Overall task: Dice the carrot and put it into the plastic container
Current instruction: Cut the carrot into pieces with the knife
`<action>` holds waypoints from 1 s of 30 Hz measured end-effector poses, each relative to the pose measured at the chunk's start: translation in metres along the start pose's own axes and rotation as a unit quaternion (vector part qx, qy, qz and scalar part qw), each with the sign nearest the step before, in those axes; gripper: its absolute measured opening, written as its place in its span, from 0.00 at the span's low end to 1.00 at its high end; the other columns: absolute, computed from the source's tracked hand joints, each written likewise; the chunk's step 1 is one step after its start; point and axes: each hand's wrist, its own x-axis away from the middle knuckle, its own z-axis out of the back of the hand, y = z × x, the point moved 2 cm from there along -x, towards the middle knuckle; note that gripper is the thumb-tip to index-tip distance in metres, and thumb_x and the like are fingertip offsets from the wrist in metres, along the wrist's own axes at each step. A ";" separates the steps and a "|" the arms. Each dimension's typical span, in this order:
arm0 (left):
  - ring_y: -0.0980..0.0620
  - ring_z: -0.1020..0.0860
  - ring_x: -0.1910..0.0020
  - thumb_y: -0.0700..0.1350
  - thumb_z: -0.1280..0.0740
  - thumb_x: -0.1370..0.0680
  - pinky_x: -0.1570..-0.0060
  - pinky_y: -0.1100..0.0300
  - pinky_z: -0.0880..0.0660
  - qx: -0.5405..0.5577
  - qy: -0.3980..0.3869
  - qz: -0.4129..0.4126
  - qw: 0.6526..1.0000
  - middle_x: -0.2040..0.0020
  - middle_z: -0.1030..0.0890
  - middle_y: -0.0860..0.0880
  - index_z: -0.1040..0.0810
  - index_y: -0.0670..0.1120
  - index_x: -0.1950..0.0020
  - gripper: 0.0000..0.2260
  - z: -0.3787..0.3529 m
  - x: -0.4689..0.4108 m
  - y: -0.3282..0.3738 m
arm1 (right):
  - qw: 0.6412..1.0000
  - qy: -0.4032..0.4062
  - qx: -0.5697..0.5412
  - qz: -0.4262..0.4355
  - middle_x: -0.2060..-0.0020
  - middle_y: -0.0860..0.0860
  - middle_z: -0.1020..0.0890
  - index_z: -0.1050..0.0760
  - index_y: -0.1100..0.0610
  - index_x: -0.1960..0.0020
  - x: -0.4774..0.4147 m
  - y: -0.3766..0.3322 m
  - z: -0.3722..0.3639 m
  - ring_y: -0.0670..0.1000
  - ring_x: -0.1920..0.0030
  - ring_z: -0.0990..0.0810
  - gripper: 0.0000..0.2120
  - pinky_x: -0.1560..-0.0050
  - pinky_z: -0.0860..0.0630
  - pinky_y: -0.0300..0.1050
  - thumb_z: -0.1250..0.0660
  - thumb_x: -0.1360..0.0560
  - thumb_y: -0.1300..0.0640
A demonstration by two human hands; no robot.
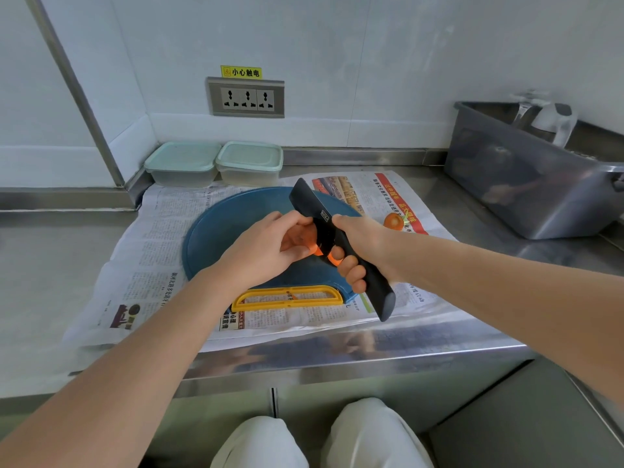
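The left hand (263,251) is held raised above the round blue cutting board (216,231), wrist bent inward. Its fingers are curled round a short orange carrot piece (317,249), which is pinched against the thumb. The right hand (358,244) is brought in from the right, with its fingers wrapped fully round the dark handle of a black-bladed knife (312,204). The blade is pointed toward the far edge of the board and is laid against the carrot piece. Both forearms are extended over the near edge of the stainless steel counter (50,265).

The board is set on a spread sheet of newspaper (152,248). A yellow plastic frame (287,298) is lying across the board's near edge, just below the hands. A cut carrot end (393,221) is seen on the newspaper just beside the board's right edge. Two clear plastic containers with pale green lids (182,163) are placed side by side, lids on, at the far left corner of the newspaper, well apart from the hands. A grey tub (526,177) is standing at the counter's right edge. Bare board surface is left open to the left of the hands.
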 end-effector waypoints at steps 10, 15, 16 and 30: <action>0.51 0.26 0.42 0.50 0.32 0.23 0.42 0.53 0.26 -0.007 0.011 -0.005 1.000 0.41 0.25 0.50 0.32 0.57 0.32 0.21 -0.002 -0.001 -0.003 | 1.000 0.013 0.009 -0.007 0.80 0.50 0.35 0.37 0.55 0.68 -0.011 0.004 -0.013 0.48 0.82 0.39 0.25 0.79 0.37 0.34 0.51 0.20 0.39; 0.50 0.26 0.41 0.49 0.32 0.23 0.43 0.55 0.27 -0.008 0.005 -0.005 1.000 0.40 0.25 0.49 0.32 0.56 0.32 0.21 -0.002 -0.001 -0.004 | 1.000 0.023 -0.001 -0.003 0.79 0.50 0.35 0.37 0.56 0.67 -0.014 0.007 -0.015 0.48 0.82 0.39 0.24 0.77 0.37 0.35 0.51 0.20 0.41; 0.50 0.26 0.41 0.49 0.32 0.23 0.43 0.56 0.27 -0.008 0.005 -0.005 1.000 0.39 0.25 0.49 0.32 0.56 0.32 0.21 -0.002 -0.002 -0.003 | 1.000 0.025 -0.001 -0.002 0.79 0.50 0.35 0.37 0.56 0.67 -0.015 0.008 -0.015 0.48 0.82 0.39 0.24 0.77 0.37 0.35 0.51 0.20 0.41; 0.51 0.27 0.41 0.50 0.31 0.24 0.43 0.56 0.28 0.020 -0.001 0.005 1.000 0.39 0.25 0.50 0.30 0.56 0.34 0.19 0.001 -0.002 -0.008 | 0.998 0.032 -0.044 -0.042 0.79 0.51 0.35 0.36 0.56 0.67 -0.024 0.014 -0.017 0.49 0.83 0.39 0.28 0.80 0.38 0.33 0.49 0.23 0.34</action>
